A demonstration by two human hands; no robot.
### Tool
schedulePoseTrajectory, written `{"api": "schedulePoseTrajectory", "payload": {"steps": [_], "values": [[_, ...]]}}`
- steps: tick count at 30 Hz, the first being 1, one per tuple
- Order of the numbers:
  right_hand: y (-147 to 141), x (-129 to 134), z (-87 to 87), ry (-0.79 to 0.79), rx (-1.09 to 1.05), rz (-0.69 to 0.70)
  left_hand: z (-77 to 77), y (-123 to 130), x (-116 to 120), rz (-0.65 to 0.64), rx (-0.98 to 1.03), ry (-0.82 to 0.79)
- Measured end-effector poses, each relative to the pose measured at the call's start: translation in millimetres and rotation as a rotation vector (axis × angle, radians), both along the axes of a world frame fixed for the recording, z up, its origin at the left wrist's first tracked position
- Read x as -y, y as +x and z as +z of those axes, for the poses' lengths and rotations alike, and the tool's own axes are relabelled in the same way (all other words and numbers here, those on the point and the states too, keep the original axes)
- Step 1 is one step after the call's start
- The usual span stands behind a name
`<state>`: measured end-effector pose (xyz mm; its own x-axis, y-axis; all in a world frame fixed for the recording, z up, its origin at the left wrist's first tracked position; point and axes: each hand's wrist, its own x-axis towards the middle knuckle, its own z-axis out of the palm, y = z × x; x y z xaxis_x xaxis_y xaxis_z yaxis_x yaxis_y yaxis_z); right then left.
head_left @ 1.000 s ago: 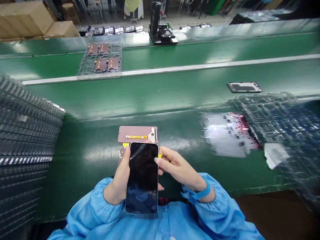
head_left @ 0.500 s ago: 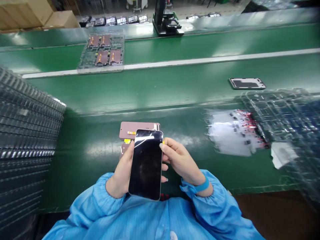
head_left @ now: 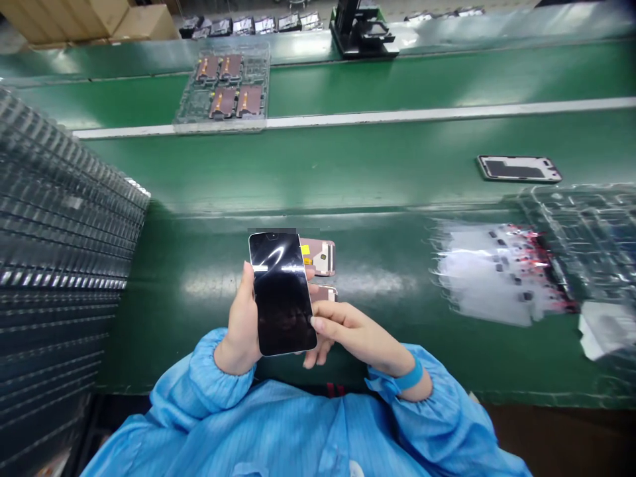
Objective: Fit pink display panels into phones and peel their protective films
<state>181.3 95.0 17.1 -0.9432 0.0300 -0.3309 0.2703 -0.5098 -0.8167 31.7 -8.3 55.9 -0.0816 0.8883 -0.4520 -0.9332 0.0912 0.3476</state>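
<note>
Left hand: closed around the long left edge of a phone screen (head_left: pixel 282 293), its thumb and palm against the side, the blue sleeve (head_left: pixel 217 374) gathered at the wrist.

Right hand: narrow pinch (head_left: pixel 358 331) — the fingertips touch the lower right edge of the same screen, with the other fingers curled beneath it.

Phone screen: tilted up above the belt, held by both hands in front of the person's chest, its glossy black face turned up.

Nearest on the belt: two pink-backed screens (head_left: pixel 318 257) just past the held one, one partly behind it, with a second, smaller visible piece (head_left: pixel 325 293) below it; yellow tape shows on the upper one.

Green conveyor belt: (head_left: pixel 397 159) runs across the whole view, with a white stripe (head_left: pixel 422 112) along it.

Far tray: a clear plastic tray (head_left: pixel 221 86) on the belt's far side, holding four pink-backed screens with orange strips, in two rows of two.

Left stack: clear ribbed trays (head_left: pixel 59 232) piled high beside the person's left arm.

Right side: a clear tray (head_left: pixel 576 232) lies next to a blurred pile of plastic sheets (head_left: pixel 497 271) with dark and red marks — too blurred to tell more.

Single item: a dark panel (head_left: pixel 519 169) lies flat on the belt, well apart from the hands.

Background: cardboard boxes (head_left: pixel 84 16) and a black stand (head_left: pixel 362 30).
</note>
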Motion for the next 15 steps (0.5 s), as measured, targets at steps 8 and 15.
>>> {"api": "schedulePoseTrajectory", "payload": {"steps": [8,15], "values": [[2,3,-4.0,-0.158,-0.086,0.044,-1.2,0,0,0.042,0.003,-0.085],[12,7,1.4,0.118,0.068,0.001,-15.7,3,-1,0.141,0.031,-0.064]]}}
